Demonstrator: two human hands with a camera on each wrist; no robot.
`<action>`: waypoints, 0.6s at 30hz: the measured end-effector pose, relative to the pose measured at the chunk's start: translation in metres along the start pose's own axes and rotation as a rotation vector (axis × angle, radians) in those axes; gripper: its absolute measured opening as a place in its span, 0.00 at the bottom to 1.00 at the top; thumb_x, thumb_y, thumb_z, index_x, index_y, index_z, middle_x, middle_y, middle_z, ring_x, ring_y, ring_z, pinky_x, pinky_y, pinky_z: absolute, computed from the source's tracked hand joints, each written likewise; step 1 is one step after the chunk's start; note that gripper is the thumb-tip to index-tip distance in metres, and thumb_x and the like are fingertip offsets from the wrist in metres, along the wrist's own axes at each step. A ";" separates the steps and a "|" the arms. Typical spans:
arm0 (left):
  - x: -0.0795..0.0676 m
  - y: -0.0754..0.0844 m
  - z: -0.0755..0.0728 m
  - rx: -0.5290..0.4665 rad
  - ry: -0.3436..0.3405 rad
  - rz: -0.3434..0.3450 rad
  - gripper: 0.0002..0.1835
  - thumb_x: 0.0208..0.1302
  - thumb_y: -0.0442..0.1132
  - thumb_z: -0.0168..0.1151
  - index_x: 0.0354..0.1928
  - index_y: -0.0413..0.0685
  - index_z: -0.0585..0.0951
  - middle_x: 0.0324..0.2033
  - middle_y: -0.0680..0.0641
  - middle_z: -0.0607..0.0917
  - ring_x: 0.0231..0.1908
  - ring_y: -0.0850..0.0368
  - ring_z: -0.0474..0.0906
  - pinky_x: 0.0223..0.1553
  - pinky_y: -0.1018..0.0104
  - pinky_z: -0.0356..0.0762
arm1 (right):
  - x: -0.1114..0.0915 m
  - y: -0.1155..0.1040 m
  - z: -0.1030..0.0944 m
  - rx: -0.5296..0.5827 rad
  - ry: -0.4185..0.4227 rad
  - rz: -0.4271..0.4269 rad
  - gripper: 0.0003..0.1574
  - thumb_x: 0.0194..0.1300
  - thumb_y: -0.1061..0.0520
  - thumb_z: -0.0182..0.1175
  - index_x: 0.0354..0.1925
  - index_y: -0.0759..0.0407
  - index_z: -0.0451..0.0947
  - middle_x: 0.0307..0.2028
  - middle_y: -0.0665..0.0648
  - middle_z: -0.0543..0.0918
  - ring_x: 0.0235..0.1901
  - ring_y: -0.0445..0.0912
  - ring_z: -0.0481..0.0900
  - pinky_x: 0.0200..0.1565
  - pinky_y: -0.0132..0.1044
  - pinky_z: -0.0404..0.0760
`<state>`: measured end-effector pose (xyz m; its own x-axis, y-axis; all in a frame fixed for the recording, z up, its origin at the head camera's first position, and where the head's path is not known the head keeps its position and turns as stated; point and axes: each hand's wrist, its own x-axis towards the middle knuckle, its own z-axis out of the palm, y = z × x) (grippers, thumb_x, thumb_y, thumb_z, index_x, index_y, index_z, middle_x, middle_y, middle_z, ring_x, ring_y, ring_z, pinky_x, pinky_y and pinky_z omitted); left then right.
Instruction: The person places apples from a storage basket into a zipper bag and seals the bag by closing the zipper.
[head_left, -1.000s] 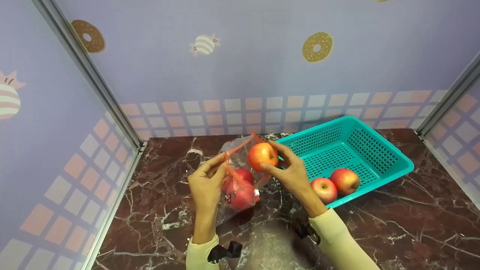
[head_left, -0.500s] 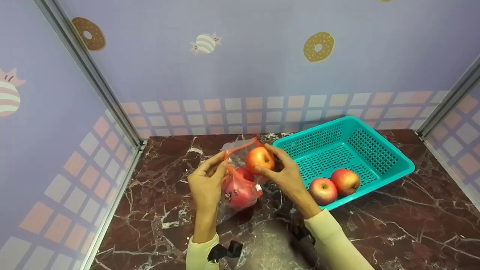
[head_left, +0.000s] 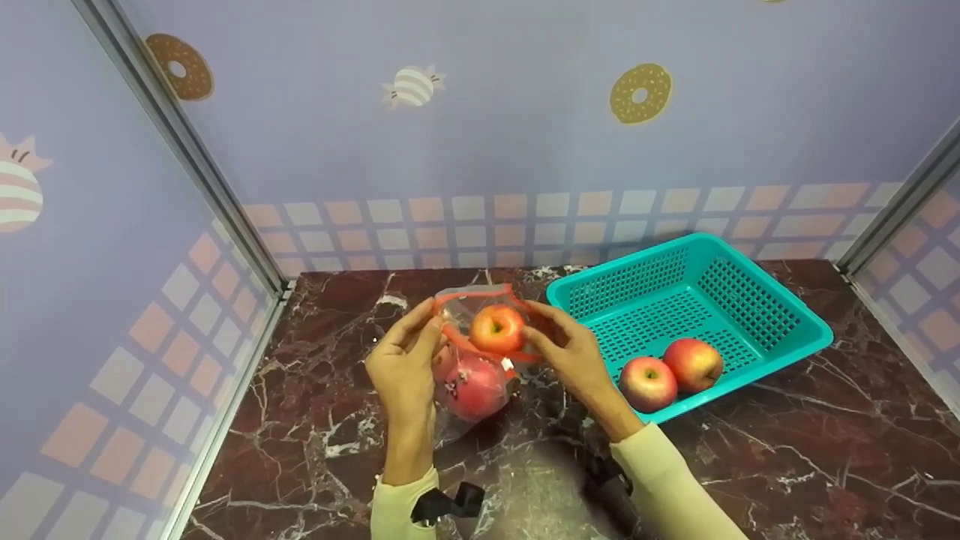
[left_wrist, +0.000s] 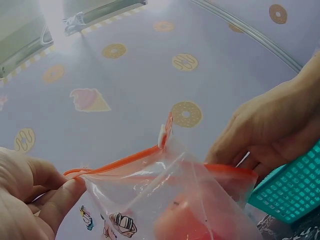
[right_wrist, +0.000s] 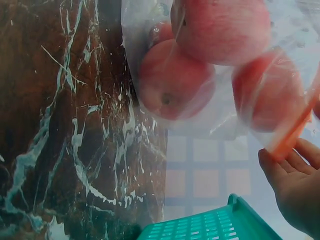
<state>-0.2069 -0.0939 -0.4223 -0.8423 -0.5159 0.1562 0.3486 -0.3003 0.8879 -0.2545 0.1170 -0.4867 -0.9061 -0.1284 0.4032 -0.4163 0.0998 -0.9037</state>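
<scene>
A clear zip bag [head_left: 487, 401] with an orange closure and a small white slider hangs between both hands, its mouth spread. My left hand [head_left: 409, 367] pinches the left edge of the orange rim; the thumb and finger show on it in the left wrist view. At the right edge, my right hand [head_left: 570, 349] grips the orange rim with thumb and fingers. An apple [head_left: 497, 330] sits in the mouth, stem end up, beside the right fingertips. More red apples [right_wrist: 177, 80] lie lower in the bag, seen through the film in the right wrist view.
A teal perforated basket [head_left: 765, 289] stands at the right on the dark marbled counter [head_left: 315, 405]. Two apples lie in its near left corner, a paler one [head_left: 649, 382] and a redder one [head_left: 693, 364]. Patterned panels [head_left: 510, 135] enclose the counter at the back and sides.
The right hand brought the apple left and down into the bag's mouth, then let it go and took the rim. The left hand shifted slightly left, keeping its pinch, and the mouth widened.
</scene>
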 end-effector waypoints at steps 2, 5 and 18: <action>0.000 0.001 0.000 -0.014 0.008 0.009 0.12 0.63 0.19 0.71 0.48 0.28 0.89 0.37 0.37 0.92 0.28 0.60 0.88 0.25 0.72 0.86 | 0.000 0.001 -0.002 -0.027 0.039 -0.016 0.23 0.75 0.61 0.67 0.65 0.65 0.82 0.55 0.62 0.88 0.51 0.51 0.87 0.44 0.31 0.87; 0.001 0.003 -0.001 -0.025 0.012 0.020 0.12 0.63 0.18 0.71 0.48 0.28 0.89 0.38 0.37 0.92 0.30 0.58 0.89 0.27 0.71 0.88 | -0.001 0.001 -0.006 -0.102 0.109 -0.030 0.18 0.76 0.61 0.66 0.60 0.65 0.85 0.51 0.60 0.90 0.44 0.49 0.87 0.39 0.28 0.82; 0.001 0.009 -0.006 0.053 -0.037 0.040 0.12 0.62 0.20 0.72 0.48 0.29 0.89 0.37 0.37 0.91 0.30 0.58 0.88 0.27 0.71 0.88 | 0.008 -0.017 -0.010 -0.179 0.221 -0.017 0.11 0.73 0.58 0.70 0.50 0.61 0.92 0.39 0.56 0.92 0.37 0.50 0.90 0.35 0.27 0.84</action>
<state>-0.2016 -0.1022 -0.4167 -0.8429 -0.4968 0.2069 0.3610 -0.2368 0.9020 -0.2557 0.1239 -0.4670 -0.8851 0.0842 0.4578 -0.4209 0.2749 -0.8644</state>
